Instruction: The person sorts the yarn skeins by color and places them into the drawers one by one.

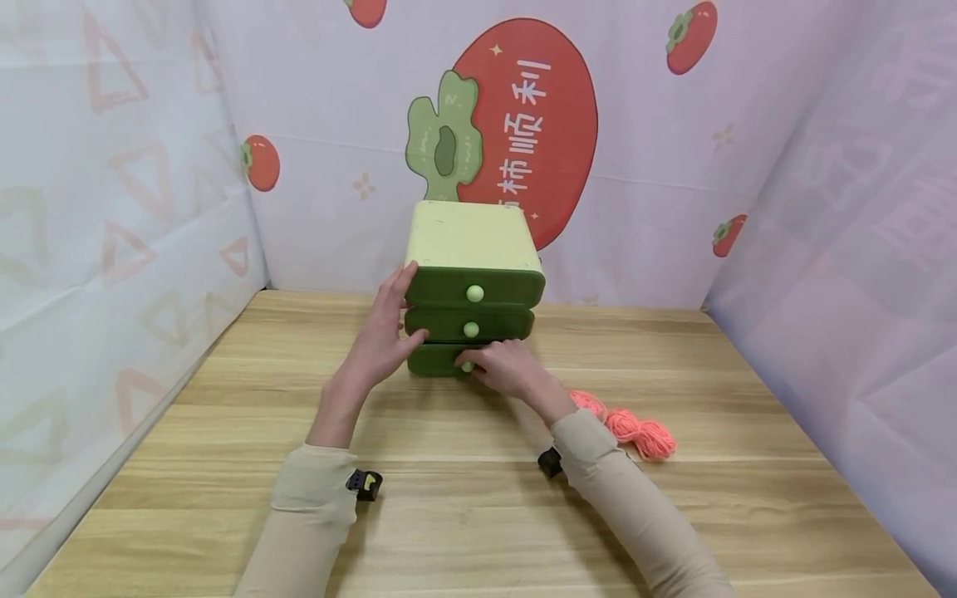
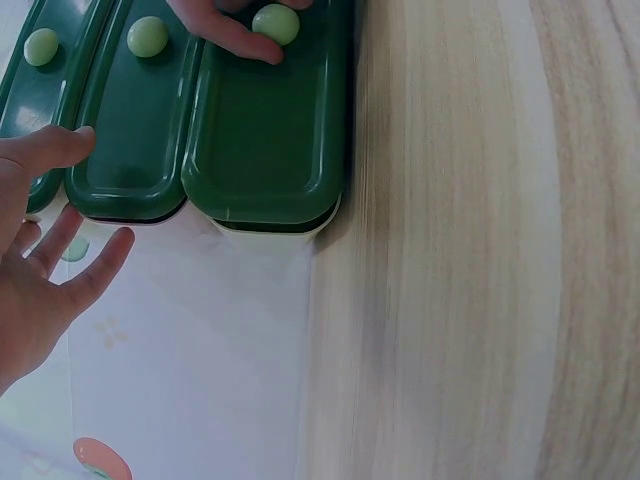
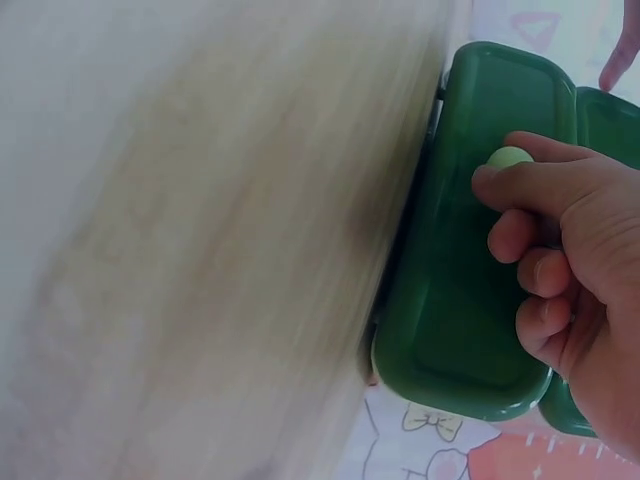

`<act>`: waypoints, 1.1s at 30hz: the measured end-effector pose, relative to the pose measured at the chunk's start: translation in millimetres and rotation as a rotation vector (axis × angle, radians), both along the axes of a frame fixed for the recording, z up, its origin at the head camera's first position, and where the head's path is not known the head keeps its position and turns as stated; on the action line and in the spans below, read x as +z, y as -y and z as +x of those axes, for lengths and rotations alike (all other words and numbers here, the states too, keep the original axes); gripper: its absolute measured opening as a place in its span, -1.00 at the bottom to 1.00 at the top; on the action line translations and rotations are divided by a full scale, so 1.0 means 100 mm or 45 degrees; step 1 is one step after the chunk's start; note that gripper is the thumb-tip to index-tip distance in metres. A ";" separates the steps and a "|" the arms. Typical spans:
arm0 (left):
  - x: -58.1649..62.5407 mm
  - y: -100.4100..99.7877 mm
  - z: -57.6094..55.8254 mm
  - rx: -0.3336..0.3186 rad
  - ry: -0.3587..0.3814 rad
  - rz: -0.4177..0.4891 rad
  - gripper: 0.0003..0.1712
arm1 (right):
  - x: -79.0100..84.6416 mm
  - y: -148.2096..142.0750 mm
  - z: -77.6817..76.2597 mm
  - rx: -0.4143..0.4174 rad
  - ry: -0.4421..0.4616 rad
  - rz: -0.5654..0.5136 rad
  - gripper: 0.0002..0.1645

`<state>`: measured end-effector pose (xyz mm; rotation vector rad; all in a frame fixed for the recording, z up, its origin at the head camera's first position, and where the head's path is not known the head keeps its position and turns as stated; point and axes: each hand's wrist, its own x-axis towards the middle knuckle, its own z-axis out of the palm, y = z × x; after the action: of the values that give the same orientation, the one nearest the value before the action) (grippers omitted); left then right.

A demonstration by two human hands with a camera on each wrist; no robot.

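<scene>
A small cabinet (image 1: 478,237) with a pale yellow-green top and three dark green drawers stands at the back of the table. My right hand (image 1: 512,368) pinches the light green round knob (image 3: 510,157) of the bottom drawer (image 2: 265,140) between thumb and index finger, the other fingers curled. A thin dark gap shows behind that drawer's front edge in the left wrist view. At the cabinet's left side is my left hand (image 1: 379,336), its fingers straight and spread and its thumb by the middle drawer (image 1: 441,324). The top drawer (image 1: 441,286) sits above.
Coral-pink yarn (image 1: 624,425) lies on the wooden table (image 1: 449,515) to the right, partly behind my right forearm. A printed cloth backdrop (image 1: 321,232) rises behind the cabinet, with cloth walls on both sides.
</scene>
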<state>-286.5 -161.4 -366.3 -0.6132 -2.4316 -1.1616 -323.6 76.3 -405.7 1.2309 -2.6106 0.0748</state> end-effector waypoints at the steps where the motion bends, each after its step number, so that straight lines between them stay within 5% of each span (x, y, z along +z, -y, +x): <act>1: 0.00 -0.01 0.00 -0.001 0.003 0.000 0.22 | 0.00 0.00 0.01 0.002 -0.013 0.000 -0.81; 23: 0.00 0.01 0.02 0.004 -0.016 -0.019 0.19 | 0.09 0.06 0.54 0.008 -0.122 0.146 -0.70; 33: 0.00 0.00 0.02 0.002 -0.018 -0.023 0.18 | 0.12 0.05 0.70 -0.014 -0.079 0.152 -0.70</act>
<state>-284.7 -161.3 -365.9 -0.6227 -2.4324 -1.1323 -254.0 71.3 -393.3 1.2366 -2.6010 -0.1215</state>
